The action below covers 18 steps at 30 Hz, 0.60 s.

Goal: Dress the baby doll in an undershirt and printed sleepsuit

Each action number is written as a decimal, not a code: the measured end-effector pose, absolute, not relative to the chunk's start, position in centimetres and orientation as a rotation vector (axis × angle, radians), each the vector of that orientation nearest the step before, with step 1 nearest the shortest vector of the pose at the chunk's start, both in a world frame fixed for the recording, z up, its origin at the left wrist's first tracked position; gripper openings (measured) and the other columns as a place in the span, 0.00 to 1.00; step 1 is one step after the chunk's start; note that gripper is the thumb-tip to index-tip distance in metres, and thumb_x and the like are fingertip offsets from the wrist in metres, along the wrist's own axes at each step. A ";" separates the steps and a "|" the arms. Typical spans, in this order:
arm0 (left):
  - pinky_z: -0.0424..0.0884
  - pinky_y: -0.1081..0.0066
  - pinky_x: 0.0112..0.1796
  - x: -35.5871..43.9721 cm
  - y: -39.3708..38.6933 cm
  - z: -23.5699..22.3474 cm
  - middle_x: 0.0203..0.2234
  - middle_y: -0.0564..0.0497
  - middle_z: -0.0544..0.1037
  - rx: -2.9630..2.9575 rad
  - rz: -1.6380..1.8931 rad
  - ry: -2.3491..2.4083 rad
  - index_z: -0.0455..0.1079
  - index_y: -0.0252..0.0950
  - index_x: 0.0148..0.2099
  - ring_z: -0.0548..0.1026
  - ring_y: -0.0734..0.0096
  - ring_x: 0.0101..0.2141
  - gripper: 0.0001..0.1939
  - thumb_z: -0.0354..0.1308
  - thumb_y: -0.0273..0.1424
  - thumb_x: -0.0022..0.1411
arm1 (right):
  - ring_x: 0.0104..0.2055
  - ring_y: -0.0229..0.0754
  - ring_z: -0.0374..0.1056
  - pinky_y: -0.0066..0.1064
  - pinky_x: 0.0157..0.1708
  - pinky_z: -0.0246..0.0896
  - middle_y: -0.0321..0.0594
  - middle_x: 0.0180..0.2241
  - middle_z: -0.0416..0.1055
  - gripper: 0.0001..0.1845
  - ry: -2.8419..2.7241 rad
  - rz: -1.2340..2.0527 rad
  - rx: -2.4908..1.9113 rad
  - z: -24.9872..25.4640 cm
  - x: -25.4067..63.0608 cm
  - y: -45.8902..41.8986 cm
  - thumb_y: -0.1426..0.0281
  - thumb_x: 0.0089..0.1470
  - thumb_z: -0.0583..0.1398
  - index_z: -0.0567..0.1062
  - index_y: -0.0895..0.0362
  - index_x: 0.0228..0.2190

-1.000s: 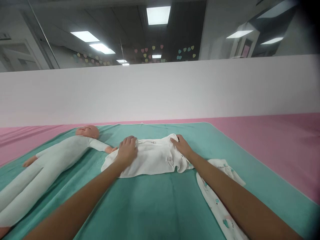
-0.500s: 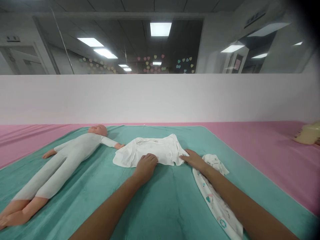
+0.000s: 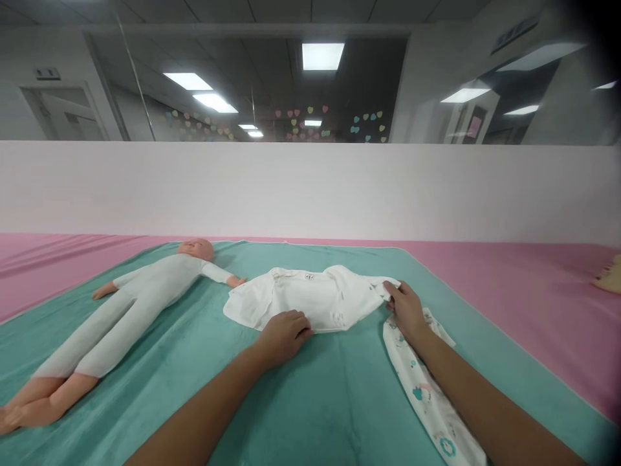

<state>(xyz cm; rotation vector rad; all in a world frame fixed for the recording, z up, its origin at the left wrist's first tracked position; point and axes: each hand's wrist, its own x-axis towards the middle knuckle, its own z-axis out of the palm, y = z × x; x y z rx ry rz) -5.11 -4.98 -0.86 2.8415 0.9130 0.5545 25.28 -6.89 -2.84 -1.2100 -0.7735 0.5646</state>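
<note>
A baby manikin (image 3: 145, 304) lies beside the white garment (image 3: 310, 301).

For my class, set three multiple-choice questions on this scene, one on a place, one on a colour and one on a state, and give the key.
1. Where does the training doll lie relative to the white garment?
A) To its left
B) On top of it
C) To its right

2. What colour is the mat under them?
A) Yellow
B) Teal
C) Black

3. What is the right hand doing?
A) Holding the doll's foot
B) Hanging in the air
C) Touching the garment's edge

Answers:
1. A, the doll lies apart from the garment, on the left of the view.
2. B, teal shows around both.
3. C, its fingers are on the garment's right edge.
</note>
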 end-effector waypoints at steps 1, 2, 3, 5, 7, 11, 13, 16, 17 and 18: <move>0.60 0.71 0.31 -5.0 -5.0 -0.9 0.27 0.53 0.70 2.852 0.555 0.911 0.65 0.37 0.31 0.67 0.72 0.31 0.15 0.42 0.36 0.64 | 0.17 0.31 0.48 0.26 0.15 0.48 0.27 0.17 0.50 0.17 -0.741 0.548 -1.198 -3.0 25.5 -6.7 0.57 0.40 0.63 0.63 0.54 0.21; 0.60 0.71 0.32 -4.9 -5.1 -0.9 0.28 0.53 0.70 2.861 0.558 0.907 0.65 0.36 0.31 0.67 0.72 0.31 0.15 0.42 0.36 0.65 | 0.17 0.31 0.49 0.26 0.15 0.49 0.27 0.17 0.49 0.18 -0.713 0.538 -1.190 -3.2 25.8 -6.6 0.58 0.41 0.62 0.60 0.54 0.20; 0.60 0.71 0.32 -4.9 -5.2 -0.9 0.28 0.52 0.70 2.870 0.563 0.899 0.65 0.36 0.32 0.67 0.72 0.31 0.15 0.41 0.36 0.65 | 0.17 0.31 0.50 0.26 0.15 0.51 0.28 0.17 0.50 0.18 -0.690 0.538 -1.186 -3.4 26.0 -6.5 0.58 0.41 0.62 0.59 0.54 0.20; 0.61 0.71 0.33 -4.6 -5.6 -0.9 0.29 0.52 0.70 2.880 0.571 0.865 0.65 0.36 0.33 0.66 0.72 0.32 0.15 0.41 0.35 0.65 | 0.20 0.33 0.57 0.27 0.18 0.57 0.30 0.20 0.55 0.16 -0.664 0.566 -1.202 -3.6 26.2 -6.3 0.60 0.41 0.62 0.60 0.54 0.23; 0.61 0.72 0.32 -4.4 -6.0 -0.9 0.29 0.52 0.70 2.873 0.577 0.818 0.65 0.36 0.33 0.66 0.73 0.32 0.14 0.41 0.35 0.65 | 0.26 0.39 0.64 0.32 0.23 0.64 0.35 0.27 0.62 0.15 -0.679 0.580 -1.302 -3.5 26.2 -6.3 0.61 0.41 0.61 0.63 0.53 0.29; 0.61 0.74 0.31 -4.1 -6.2 -1.0 0.28 0.54 0.70 2.759 0.639 0.806 0.64 0.37 0.31 0.67 0.75 0.30 0.13 0.42 0.35 0.64 | 0.47 0.55 0.62 0.46 0.39 0.64 0.49 0.50 0.58 0.27 -0.903 0.267 -1.665 -2.9 25.7 -6.8 0.60 0.45 0.57 0.61 0.54 0.47; 0.62 0.74 0.31 -4.6 -5.3 -1.0 0.28 0.54 0.70 2.679 0.741 0.930 0.64 0.37 0.31 0.67 0.74 0.30 0.14 0.42 0.36 0.64 | 0.56 0.56 0.52 0.49 0.48 0.57 0.48 0.56 0.50 0.28 -1.104 -0.031 -1.704 -2.4 25.1 -7.3 0.61 0.48 0.54 0.59 0.54 0.51; 0.63 0.70 0.39 -6.8 -2.4 -1.2 0.33 0.52 0.71 2.564 0.997 1.271 0.65 0.38 0.34 0.68 0.70 0.36 0.11 0.44 0.34 0.62 | 0.58 0.51 0.48 0.47 0.55 0.47 0.46 0.57 0.51 0.24 -1.456 -0.297 -1.647 -1.8 23.8 -8.2 0.63 0.53 0.50 0.60 0.55 0.52; 0.62 0.69 0.42 -8.0 -1.2 -1.4 0.36 0.51 0.72 2.518 1.083 1.419 0.66 0.38 0.36 0.68 0.68 0.40 0.10 0.44 0.33 0.61 | 0.58 0.50 0.49 0.46 0.56 0.46 0.45 0.55 0.54 0.23 -1.599 -0.285 -1.640 -1.7 23.2 -8.5 0.63 0.54 0.49 0.62 0.55 0.51; 0.61 0.67 0.45 -9.2 0.0 -1.6 0.40 0.49 0.71 2.468 1.131 1.590 0.66 0.38 0.39 0.67 0.65 0.43 0.10 0.45 0.33 0.60 | 0.57 0.48 0.51 0.45 0.56 0.46 0.44 0.54 0.57 0.22 -1.763 -0.226 -1.629 -1.6 22.5 -8.8 0.62 0.55 0.48 0.63 0.55 0.50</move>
